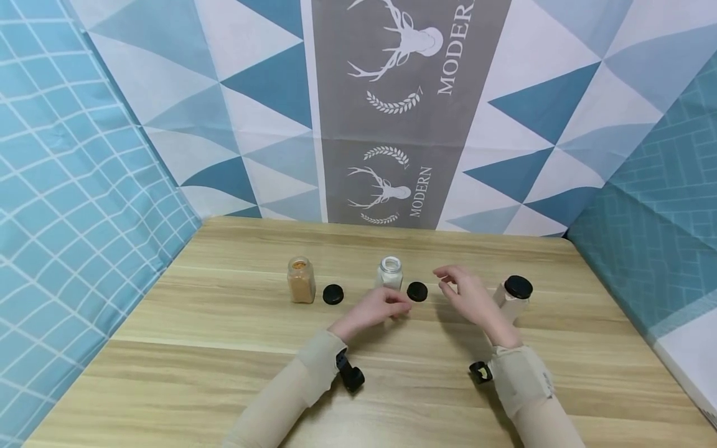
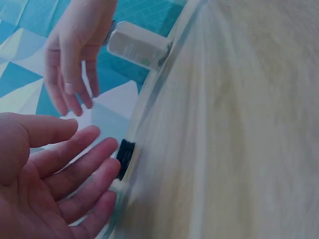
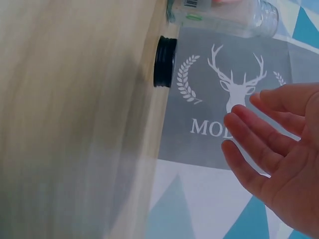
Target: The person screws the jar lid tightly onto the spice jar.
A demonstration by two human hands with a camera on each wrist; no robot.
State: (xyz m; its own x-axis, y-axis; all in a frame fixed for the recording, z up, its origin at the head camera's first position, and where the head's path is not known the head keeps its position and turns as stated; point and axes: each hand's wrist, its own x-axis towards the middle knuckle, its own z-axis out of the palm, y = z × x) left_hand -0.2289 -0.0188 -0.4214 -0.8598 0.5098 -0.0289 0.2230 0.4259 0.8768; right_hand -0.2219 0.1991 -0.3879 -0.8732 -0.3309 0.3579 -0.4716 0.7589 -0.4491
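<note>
Around, tan jar (image 1: pixel 302 287), left hand (image 1: pixel 379 307) before white jar (image 1: pixel 389 279)

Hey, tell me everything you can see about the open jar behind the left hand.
The open jar stands upright on the table, clear and glass-like, whitish inside, its round mouth uncovered above a narrower neck. A barcode and green print show near its base. The left hand partly hides it in the head view; whether they touch isn't clear. A black lid lies to its right, apart.
</note>
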